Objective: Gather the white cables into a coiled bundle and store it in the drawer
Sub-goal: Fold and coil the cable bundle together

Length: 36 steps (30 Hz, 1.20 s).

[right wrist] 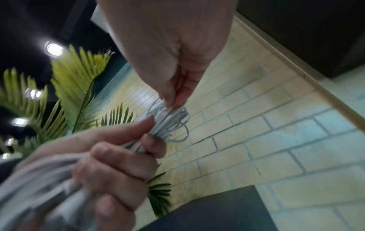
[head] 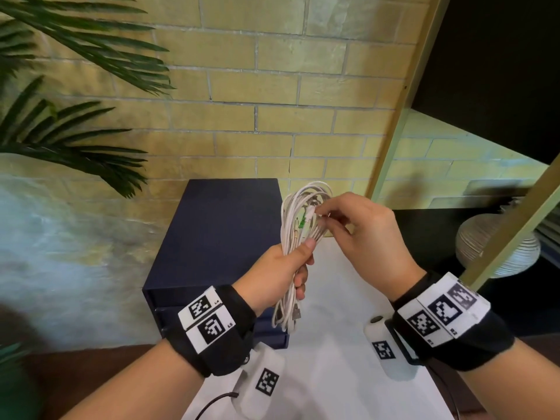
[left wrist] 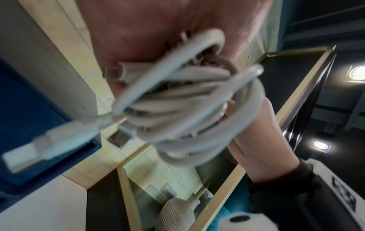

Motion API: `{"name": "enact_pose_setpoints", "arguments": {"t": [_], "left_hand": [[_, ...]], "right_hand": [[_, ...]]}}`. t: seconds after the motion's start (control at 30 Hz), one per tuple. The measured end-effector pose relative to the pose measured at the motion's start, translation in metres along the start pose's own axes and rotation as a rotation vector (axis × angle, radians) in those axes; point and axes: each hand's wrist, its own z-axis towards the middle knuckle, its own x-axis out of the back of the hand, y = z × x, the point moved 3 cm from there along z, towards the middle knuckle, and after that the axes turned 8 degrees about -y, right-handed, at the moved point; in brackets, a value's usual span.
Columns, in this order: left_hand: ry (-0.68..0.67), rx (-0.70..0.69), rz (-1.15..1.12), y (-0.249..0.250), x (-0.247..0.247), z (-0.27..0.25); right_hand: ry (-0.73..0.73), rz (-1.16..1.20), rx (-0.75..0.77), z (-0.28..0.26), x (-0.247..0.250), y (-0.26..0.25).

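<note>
1. The left hand (head: 280, 265) is wrapped round the middle of the white cable bundle (head: 298, 234), held in the air just right of the dark blue drawer unit (head: 218, 237) and above the white tabletop (head: 333, 298).
2. The right hand (head: 363, 231) pinches a loose plug end at the bundle's upper loops.
3. To finish the coil well, tuck that end through the loops while the left grip stays firm.
4. The bundle's long axis runs near upright, loops topmost, plugs dangling below.
5. The drawers look closed.
</note>
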Motion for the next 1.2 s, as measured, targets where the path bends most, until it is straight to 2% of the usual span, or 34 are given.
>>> {"name": "enact_pose_setpoints", "arguments": {"t": [0.1,0.27,0.43,0.57,0.67,0.83,0.93,1.03,1.13,1.2], "left_hand": [[0.007,-0.008,0.033,-0.002,-0.003,0.000],[0.009,-0.016,0.107,-0.003,-0.005,0.000],[-0.001,-0.015,0.136,-0.005,-0.005,0.000],[-0.009,0.002,0.096,-0.007,-0.003,-0.002],[-0.017,0.022,0.036,-0.007,0.001,-0.003],[-0.049,0.064,-0.005,-0.001,-0.003,-0.008],[-0.100,0.058,0.041,0.003,-0.010,-0.008],[-0.184,0.052,0.095,0.006,-0.019,-0.010],[-0.244,0.069,0.097,0.005,-0.025,-0.011],[-0.266,0.096,0.075,0.004,-0.026,-0.011]], "right_hand": [[-0.022,0.154,-0.133,0.003,0.003,0.001],[0.055,0.040,-0.178,0.005,0.005,0.005],[0.039,0.155,-0.336,0.005,0.002,0.011],[-0.017,0.295,-0.317,0.002,0.006,0.012],[-0.071,0.136,-0.120,-0.005,0.014,0.005],[-0.375,-0.537,0.246,-0.012,0.010,-0.004],[-0.534,-0.809,0.416,-0.007,0.002,-0.004],[-0.605,-0.959,0.566,-0.004,-0.005,-0.005],[-0.545,-0.989,0.709,-0.001,-0.009,-0.007],[-0.533,-0.946,0.725,0.002,-0.010,-0.010]]}}
